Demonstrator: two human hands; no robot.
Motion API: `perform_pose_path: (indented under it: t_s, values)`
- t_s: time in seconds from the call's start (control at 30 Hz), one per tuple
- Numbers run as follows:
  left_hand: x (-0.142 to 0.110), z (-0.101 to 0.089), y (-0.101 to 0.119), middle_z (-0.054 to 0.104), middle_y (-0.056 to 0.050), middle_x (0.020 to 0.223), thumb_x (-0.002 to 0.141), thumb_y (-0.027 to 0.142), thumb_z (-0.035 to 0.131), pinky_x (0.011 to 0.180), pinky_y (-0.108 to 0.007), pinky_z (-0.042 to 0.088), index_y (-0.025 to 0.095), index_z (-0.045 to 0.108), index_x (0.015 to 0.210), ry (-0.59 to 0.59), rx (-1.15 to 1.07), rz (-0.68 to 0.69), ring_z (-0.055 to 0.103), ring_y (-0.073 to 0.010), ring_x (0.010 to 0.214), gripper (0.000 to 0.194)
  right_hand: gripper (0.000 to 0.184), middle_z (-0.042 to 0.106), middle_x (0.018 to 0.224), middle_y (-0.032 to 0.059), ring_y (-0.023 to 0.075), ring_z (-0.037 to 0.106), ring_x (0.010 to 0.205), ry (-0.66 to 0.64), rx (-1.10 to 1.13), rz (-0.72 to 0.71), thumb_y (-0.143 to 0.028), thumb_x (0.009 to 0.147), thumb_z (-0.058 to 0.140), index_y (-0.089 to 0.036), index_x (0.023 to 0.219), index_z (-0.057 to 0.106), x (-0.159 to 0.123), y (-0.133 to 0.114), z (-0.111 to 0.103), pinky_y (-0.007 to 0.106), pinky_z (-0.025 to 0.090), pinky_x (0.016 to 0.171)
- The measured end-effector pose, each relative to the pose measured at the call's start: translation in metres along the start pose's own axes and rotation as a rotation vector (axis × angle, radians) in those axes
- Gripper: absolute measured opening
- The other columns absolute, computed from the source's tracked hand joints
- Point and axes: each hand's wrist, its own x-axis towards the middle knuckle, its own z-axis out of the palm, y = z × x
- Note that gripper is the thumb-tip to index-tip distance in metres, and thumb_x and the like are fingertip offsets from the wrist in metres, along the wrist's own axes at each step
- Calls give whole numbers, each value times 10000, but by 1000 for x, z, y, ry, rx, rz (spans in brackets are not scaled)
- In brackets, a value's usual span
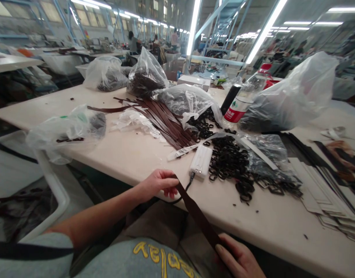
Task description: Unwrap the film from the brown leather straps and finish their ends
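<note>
A dark brown leather strap (198,213) stretches slantwise between my two hands, just off the front edge of the table. My left hand (161,184) pinches its narrow upper end between thumb and fingers. Lower down, my right hand (237,255) grips the wider part, thumb on top; the strap's far end is hidden near that hand. Close beyond my left hand lies a white power bank (201,161) with a black cable (191,178) plugged in. Behind it spreads a pile of brown leather strips (166,121), and to its right a heap of small black loops (231,156).
Plastic bags of dark pieces stand at the back, one (147,75) upright and another (293,96) large at right. A red-labelled bottle (237,106) stands among them. Pale flat strips (316,189) lie at right. A clear bag (70,133) hangs over the left edge.
</note>
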Motion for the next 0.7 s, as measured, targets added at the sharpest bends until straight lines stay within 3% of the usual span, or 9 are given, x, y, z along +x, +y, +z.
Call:
perform_pose_path:
  t_s: [0.13, 0.27, 0.37, 0.53, 0.7]
  values:
    - [-9, 32, -31, 696, -27, 695, 747, 423, 730, 512, -194, 441, 127, 682, 869, -158, 54, -108, 630, -110, 560, 324, 330, 611, 683, -22, 155, 578, 624, 54, 28, -108, -486, 961, 489, -206, 881, 645, 28, -41, 20, 266, 462, 605]
    - [-13, 36, -36, 653, 2, 628, 774, 410, 697, 532, -198, 451, 129, 672, 788, -156, 176, -86, 583, -94, 537, 282, 251, 640, 695, -27, 144, 577, 585, 151, -61, -183, -403, 965, 514, -222, 918, 681, 45, -65, 27, 263, 459, 581]
    - [-13, 27, -32, 639, -5, 581, 780, 443, 670, 466, -189, 405, 133, 629, 679, -162, 142, -152, 534, -79, 455, 328, 122, 705, 804, -10, 171, 642, 715, 251, -133, -287, -331, 903, 636, -230, 936, 698, 49, -70, 27, 277, 488, 675]
    - [-12, 24, -40, 594, 15, 517, 761, 458, 681, 384, -170, 297, 137, 625, 677, -108, -83, -252, 448, -48, 364, 337, 167, 717, 916, 39, 195, 674, 801, 516, -305, -492, -286, 893, 681, -203, 1037, 700, 55, -72, 38, 304, 510, 755]
    - [-14, 31, -43, 593, 13, 528, 786, 444, 681, 398, -170, 300, 140, 617, 646, -88, -74, -215, 449, -45, 385, 341, 139, 712, 896, 42, 178, 671, 801, 568, -253, -563, -274, 951, 617, -202, 1044, 692, 63, -71, 50, 294, 527, 763]
